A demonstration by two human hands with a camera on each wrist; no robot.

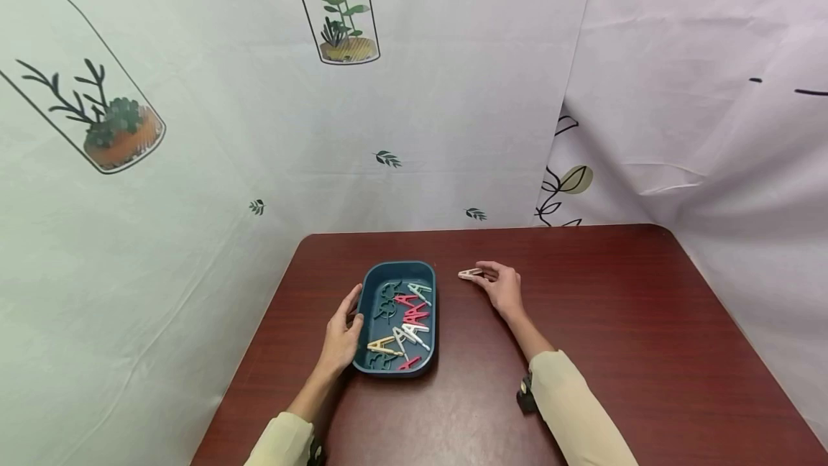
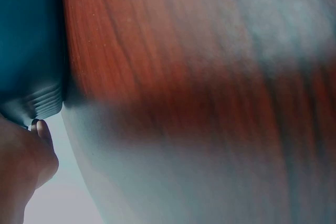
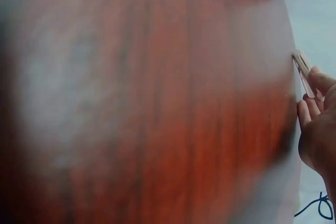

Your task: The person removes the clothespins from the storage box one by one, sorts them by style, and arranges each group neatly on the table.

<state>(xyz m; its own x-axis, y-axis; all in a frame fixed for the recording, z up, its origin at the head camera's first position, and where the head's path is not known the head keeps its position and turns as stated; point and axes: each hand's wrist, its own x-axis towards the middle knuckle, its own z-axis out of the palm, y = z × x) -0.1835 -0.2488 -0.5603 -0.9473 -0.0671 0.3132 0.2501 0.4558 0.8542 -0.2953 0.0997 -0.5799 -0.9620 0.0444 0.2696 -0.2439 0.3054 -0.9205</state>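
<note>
A pale clothespin (image 1: 470, 274) is pinched between the thumb and fingers of my right hand (image 1: 503, 290), just above the table, right of the tray. In the right wrist view the same clothespin (image 3: 303, 72) points away from the fingertips. My left hand (image 1: 341, 336) holds the dark blue plastic tray (image 1: 402, 374) by its left side, thumb at the rim and fingers along the outer wall. Inside the tray lie several clothespins: red ones (image 1: 415, 313), white ones (image 1: 415, 334), a yellow one (image 1: 383, 346) and a pale green one (image 1: 419, 292).
Dark green-blue leaf-like shapes (image 1: 386, 308) are also in the tray. The reddish-brown wooden table (image 1: 621, 336) runs back to a white plant-print cloth (image 1: 440, 106). Its folds hang at the right (image 1: 731, 185).
</note>
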